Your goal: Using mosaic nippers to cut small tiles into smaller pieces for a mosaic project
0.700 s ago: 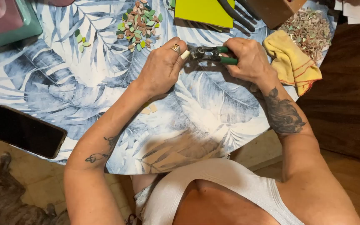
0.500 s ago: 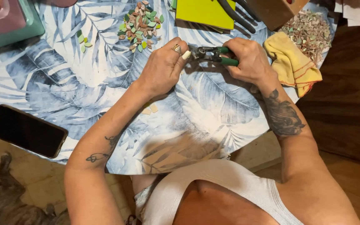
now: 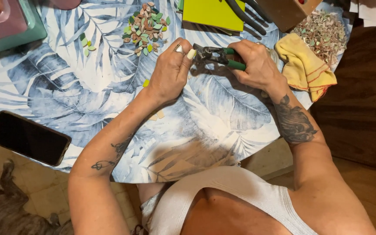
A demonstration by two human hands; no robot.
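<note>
My right hand [image 3: 257,65] grips the green handles of a pair of tile nippers [image 3: 216,55], whose dark jaws point left. My left hand [image 3: 170,72] pinches a small pale tile piece [image 3: 191,54] right at the jaws, with a ring on one finger. Both hands hover over a round table covered by a blue leaf-print cloth [image 3: 66,95]. Just beyond my left hand lies a heap of small leaf-shaped tile pieces [image 3: 146,28] in green, pink and brown. A tiny yellow-green piece [image 3: 146,82] lies by my left wrist.
A yellow cloth [image 3: 305,67] lies right of my right hand, with a pile of tile offcuts [image 3: 320,30] behind it. A yellow-green tile sheet [image 3: 212,13] and dark tools sit at the far edge. A black phone [image 3: 29,137] rests near left. Pink and teal trays [image 3: 5,26] far left.
</note>
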